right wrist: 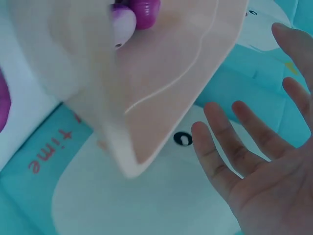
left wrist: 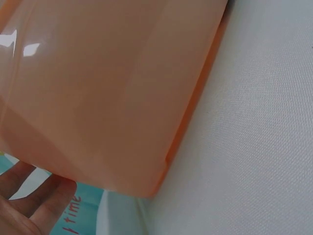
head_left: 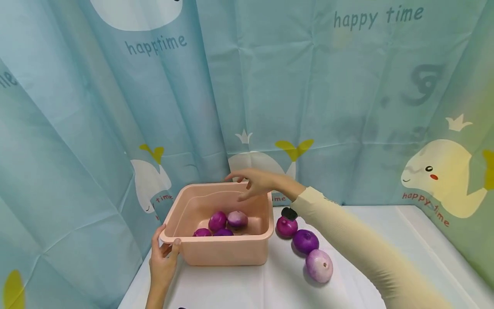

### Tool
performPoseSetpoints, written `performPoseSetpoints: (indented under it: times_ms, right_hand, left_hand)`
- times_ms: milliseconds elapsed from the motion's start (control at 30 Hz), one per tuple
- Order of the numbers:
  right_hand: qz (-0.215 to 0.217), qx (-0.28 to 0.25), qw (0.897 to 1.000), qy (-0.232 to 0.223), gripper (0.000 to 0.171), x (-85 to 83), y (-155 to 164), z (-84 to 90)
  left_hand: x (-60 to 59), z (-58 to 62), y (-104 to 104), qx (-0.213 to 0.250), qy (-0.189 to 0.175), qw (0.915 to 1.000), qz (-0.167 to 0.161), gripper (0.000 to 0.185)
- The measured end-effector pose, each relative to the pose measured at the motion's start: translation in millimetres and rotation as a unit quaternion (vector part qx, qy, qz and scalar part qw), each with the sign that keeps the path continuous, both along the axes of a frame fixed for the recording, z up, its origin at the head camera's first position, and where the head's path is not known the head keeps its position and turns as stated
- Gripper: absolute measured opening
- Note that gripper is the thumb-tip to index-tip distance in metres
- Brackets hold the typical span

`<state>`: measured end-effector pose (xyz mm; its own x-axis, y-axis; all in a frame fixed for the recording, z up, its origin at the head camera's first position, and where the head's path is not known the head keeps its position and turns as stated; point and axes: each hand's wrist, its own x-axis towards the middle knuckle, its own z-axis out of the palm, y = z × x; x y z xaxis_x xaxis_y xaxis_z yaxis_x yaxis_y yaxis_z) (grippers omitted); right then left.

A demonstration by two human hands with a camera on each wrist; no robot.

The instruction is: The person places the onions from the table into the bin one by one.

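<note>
Gripping a pink tub (head_left: pixel 225 253) at its near-left corner with the left hand (head_left: pixel 163 262), right hand (head_left: pixel 257 181) loose near the back-right rim. Inside, onions (head_left: pixel 218 221); on the surface (head_left: pixel 281 283) at right, three more.

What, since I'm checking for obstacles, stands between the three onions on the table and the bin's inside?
The right wall of the bin stands between the onions and its inside. The top is open, though the right hand hovers near the far right corner.
</note>
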<state>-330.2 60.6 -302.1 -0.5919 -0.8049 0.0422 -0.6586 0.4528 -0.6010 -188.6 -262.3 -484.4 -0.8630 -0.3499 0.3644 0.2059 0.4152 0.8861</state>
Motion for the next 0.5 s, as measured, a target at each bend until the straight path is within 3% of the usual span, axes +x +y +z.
performPoseSetpoints:
  times_ms: [233, 500]
  right_hand:
    - [0.010, -0.042, 0.999, 0.024, 0.064, 11.3, 39.9, -8.4]
    - [-0.025, -0.063, 0.995, 0.069, 0.062, 31.3, 91.3, -25.0]
  left_hand:
    - [-0.8, -2.1, -0.6, 0.007, 0.016, 0.9998, -0.005, 0.065]
    - [1.0, -0.2, 1.2, -0.001, 0.004, 1.0000, 0.001, 0.063]
